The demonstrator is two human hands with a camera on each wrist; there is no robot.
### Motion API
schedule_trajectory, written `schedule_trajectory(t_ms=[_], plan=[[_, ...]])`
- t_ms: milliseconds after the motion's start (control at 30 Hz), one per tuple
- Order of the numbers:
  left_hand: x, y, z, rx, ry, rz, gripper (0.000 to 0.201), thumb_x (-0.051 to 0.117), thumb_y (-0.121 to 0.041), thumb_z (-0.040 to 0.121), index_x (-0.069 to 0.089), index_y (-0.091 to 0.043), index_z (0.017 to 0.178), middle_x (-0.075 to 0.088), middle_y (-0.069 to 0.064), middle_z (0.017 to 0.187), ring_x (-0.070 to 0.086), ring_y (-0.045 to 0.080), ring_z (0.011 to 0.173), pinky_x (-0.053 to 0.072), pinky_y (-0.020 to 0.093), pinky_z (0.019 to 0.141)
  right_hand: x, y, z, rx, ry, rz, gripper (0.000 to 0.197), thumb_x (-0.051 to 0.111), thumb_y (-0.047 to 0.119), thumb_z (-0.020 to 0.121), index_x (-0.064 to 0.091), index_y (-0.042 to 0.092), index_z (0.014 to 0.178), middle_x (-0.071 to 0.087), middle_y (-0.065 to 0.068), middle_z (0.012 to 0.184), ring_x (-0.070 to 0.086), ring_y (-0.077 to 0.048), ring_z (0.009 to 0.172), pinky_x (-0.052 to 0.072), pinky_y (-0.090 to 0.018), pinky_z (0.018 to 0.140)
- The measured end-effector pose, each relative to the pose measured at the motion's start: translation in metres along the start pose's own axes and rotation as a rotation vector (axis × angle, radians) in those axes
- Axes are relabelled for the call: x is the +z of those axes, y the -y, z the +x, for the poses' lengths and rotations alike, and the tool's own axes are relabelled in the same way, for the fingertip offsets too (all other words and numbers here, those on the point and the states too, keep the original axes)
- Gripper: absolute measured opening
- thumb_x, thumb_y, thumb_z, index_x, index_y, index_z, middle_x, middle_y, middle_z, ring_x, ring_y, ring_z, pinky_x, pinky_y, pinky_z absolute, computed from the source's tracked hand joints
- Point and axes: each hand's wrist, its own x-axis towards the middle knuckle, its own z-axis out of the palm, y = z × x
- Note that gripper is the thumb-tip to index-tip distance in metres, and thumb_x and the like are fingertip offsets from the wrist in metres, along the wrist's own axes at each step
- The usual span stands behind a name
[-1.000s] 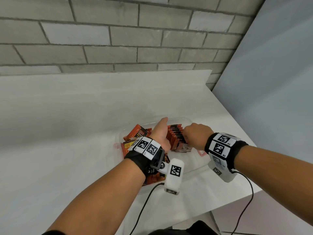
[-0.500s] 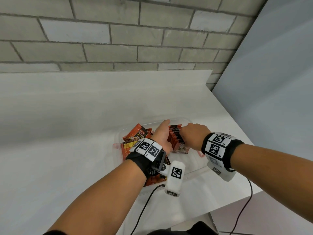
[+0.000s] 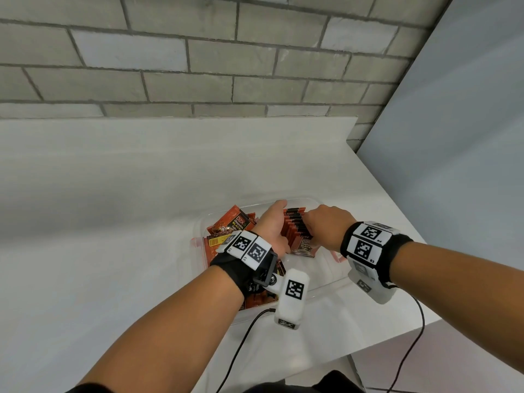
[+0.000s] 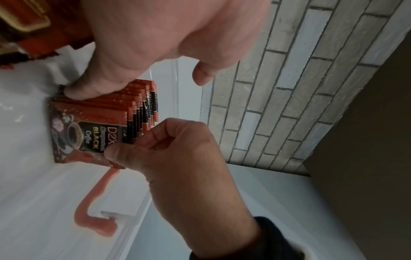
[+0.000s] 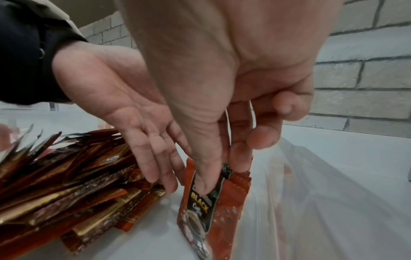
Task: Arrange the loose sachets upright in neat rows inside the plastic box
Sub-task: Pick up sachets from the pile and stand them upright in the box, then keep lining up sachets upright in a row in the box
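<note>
A clear plastic box (image 3: pixel 300 200) sits on the white table. In it stands a row of upright red-and-black coffee sachets (image 3: pixel 296 225) (image 4: pixel 133 103). My left hand (image 3: pixel 270 225) (image 5: pixel 155 149) lies with straight fingers against the row's left side. My right hand (image 3: pixel 326 225) (image 4: pixel 173 151) pinches the top of the front sachet (image 4: pixel 84 137) (image 5: pixel 213 211) between thumb and fingers. Loose sachets (image 3: pixel 232 225) (image 5: pixel 66 184) are heaped in the left part of the box, partly hidden by my left wrist.
The box has pink side latches (image 4: pixel 93 202) and a bare floor on its near right (image 3: pixel 320 268). The table's right edge (image 3: pixel 397 211) runs close beside the box. A brick wall (image 3: pixel 226 52) stands behind. Cables hang off the near edge.
Almost nothing differs. My right hand has edged slightly towards the row, and my left hand stays pressed against its side.
</note>
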Motion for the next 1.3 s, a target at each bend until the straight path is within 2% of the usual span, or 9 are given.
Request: schedule_trajectory(t_ms=[67,200,333,433,500,667,867,1133,1300], plan=[[-0.003,-0.002,-0.005,0.001,0.041,0.055,0.033,0.043,-0.032,0.1,0.05,-0.003,0.086,0.054,0.019,0.084,0.055,0.032,0.081,0.04,0.047,0.089,-0.001,-0.003,-0.002,0.005,-0.009,0.031,0.017,0.065,0.023,0.084,0.055,0.014,0.095,0.051,-0.001,0.084,0.05,-0.019,0.072,0.033,-0.023,0.05],[-0.031,-0.02,-0.016,0.116,0.152,0.183,0.051,0.05,-0.035,0.095,0.042,-0.004,0.136,0.048,0.028,0.134,0.049,0.041,0.122,0.04,0.047,0.104,-0.002,-0.009,-0.007,0.007,-0.094,0.299,0.016,0.065,0.024,0.084,0.056,0.016,0.096,0.059,0.0,0.087,0.055,-0.019,0.074,0.039,-0.023,0.053],[-0.089,-0.056,-0.042,0.304,0.124,0.153,0.036,0.048,-0.035,0.095,0.059,-0.011,0.12,0.068,0.018,0.112,0.069,0.028,0.088,0.059,0.031,0.067,-0.003,0.001,-0.012,-0.029,-0.086,0.604,0.023,0.067,0.026,0.085,0.061,0.016,0.105,0.061,0.002,0.091,0.055,-0.013,0.079,0.042,-0.019,0.062],[-0.133,-0.071,-0.055,0.372,-0.061,0.238,0.029,0.049,-0.034,0.095,0.065,-0.015,0.11,0.067,0.01,0.086,0.056,0.013,0.052,0.038,0.015,0.034,-0.002,0.016,-0.01,-0.027,-0.022,0.684,0.029,0.069,0.026,0.084,0.063,0.014,0.109,0.063,0.005,0.093,0.056,-0.007,0.081,0.038,-0.011,0.059],[-0.154,-0.071,-0.056,0.361,-0.15,0.336,0.025,0.052,-0.032,0.094,0.065,-0.016,0.107,0.056,0.006,0.071,0.04,0.009,0.042,0.023,0.013,0.029,0.0,0.029,-0.004,-0.02,0.007,0.679,0.036,0.069,0.03,0.085,0.062,0.012,0.116,0.065,0.001,0.106,0.059,-0.01,0.091,0.038,-0.012,0.062],[-0.172,-0.044,-0.048,0.299,-0.278,0.613,0.022,0.065,-0.034,0.088,0.063,-0.022,0.107,0.058,0.006,0.089,0.051,0.014,0.06,0.032,0.021,0.042,-0.001,0.054,0.012,0.065,0.119,0.761,0.04,0.067,0.025,0.086,0.061,-0.002,0.116,0.066,-0.013,0.09,0.061,-0.021,0.075,0.056,-0.031,0.066],[-0.175,-0.03,-0.04,0.341,-0.264,0.602,0.034,0.072,-0.017,0.084,0.058,-0.025,0.113,0.067,0.009,0.1,0.059,0.018,0.072,0.049,0.027,0.052,-0.002,0.068,0.019,0.101,0.141,0.812,0.04,0.074,0.022,0.081,0.059,0.002,0.111,0.064,-0.009,0.083,0.057,-0.018,0.069,0.05,-0.027,0.059],[-0.179,-0.03,-0.035,0.354,-0.243,0.573,0.033,0.074,-0.016,0.082,0.06,-0.026,0.111,0.066,0.009,0.098,0.06,0.019,0.075,0.049,0.028,0.052,-0.004,0.078,0.026,0.11,0.115,0.783,0.049,0.076,0.019,0.077,0.057,-0.005,0.114,0.059,-0.012,0.072,0.051,-0.02,0.056,0.042,-0.03,0.058],[-0.18,-0.031,-0.033,0.357,-0.228,0.563,0.033,0.074,-0.017,0.083,0.06,-0.027,0.111,0.067,0.008,0.096,0.06,0.019,0.076,0.049,0.028,0.053,0.0,0.079,0.031,0.071,0.189,0.795,0.061,0.081,0.023,0.072,0.053,0.007,0.124,0.067,-0.007,0.104,0.063,-0.021,0.077,0.05,-0.027,0.061]])
